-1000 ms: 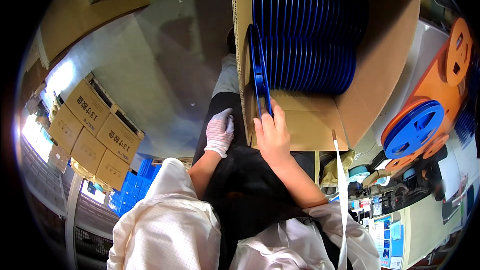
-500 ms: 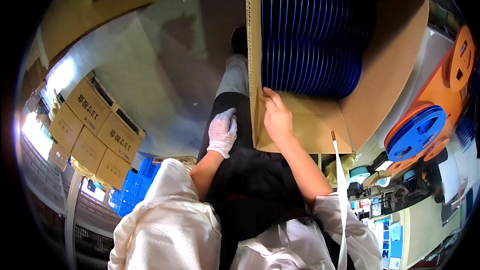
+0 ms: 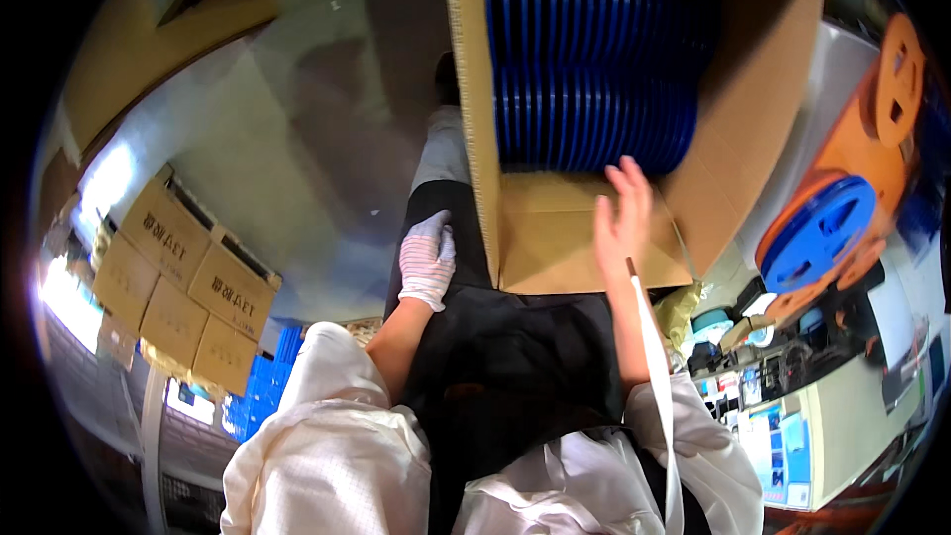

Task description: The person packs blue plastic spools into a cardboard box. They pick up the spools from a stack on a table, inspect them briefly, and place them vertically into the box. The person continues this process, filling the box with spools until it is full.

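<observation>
A large open cardboard box (image 3: 555, 258) stands in front of me, packed with blue plastic reels (image 3: 594, 109) on edge in two rows. My right hand (image 3: 624, 218), bare, is over the box's near flap, just below the lower row of reels. Its fingers are apart and nothing shows in them. My left hand (image 3: 428, 260) wears a striped white glove and rests on my dark-clad thigh, left of the box. Its fingers look relaxed and stretched out, holding nothing. A white strap (image 3: 654, 357) hangs in front of my right forearm.
Stacked cardboard boxes (image 3: 188, 282) stand at the left, with blue crates (image 3: 260, 396) beside them. An orange machine (image 3: 842, 159) carrying a blue reel (image 3: 820, 236) is at the right. A cluttered bench (image 3: 792, 347) and a pale cabinet (image 3: 852, 426) lie at lower right.
My right hand has left the box's near left corner and moved right across the flap, its fingers spreading. My left hand stays on my thigh. The whole view has shifted slightly.
</observation>
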